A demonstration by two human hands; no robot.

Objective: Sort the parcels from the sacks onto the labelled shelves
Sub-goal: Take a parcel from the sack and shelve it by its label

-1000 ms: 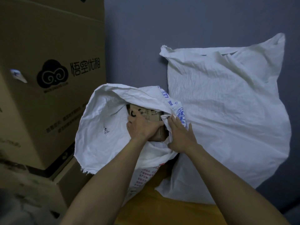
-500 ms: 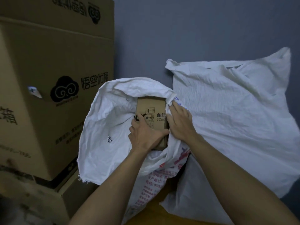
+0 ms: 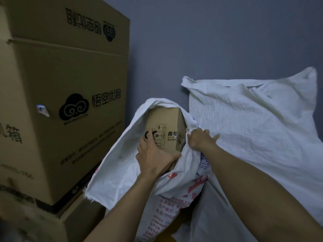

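A brown cardboard parcel (image 3: 166, 124) with black handling symbols stands partly out of the open mouth of a white woven sack (image 3: 122, 172). My left hand (image 3: 153, 156) grips the parcel's lower front. My right hand (image 3: 199, 140) pinches the sack's rim at the parcel's right side. The parcel's bottom is hidden inside the sack. A second white sack (image 3: 253, 128) leans against the wall to the right.
A stack of big brown cartons (image 3: 61, 84) with black cloud logos stands close on the left. A grey wall (image 3: 209, 41) rises behind the sacks. A strip of yellow-brown floor (image 3: 166, 238) shows at the bottom.
The parcel has risen further out of the sack in my left hand. My right hand has moved from the parcel's side to the sack's rim and pulls it down.
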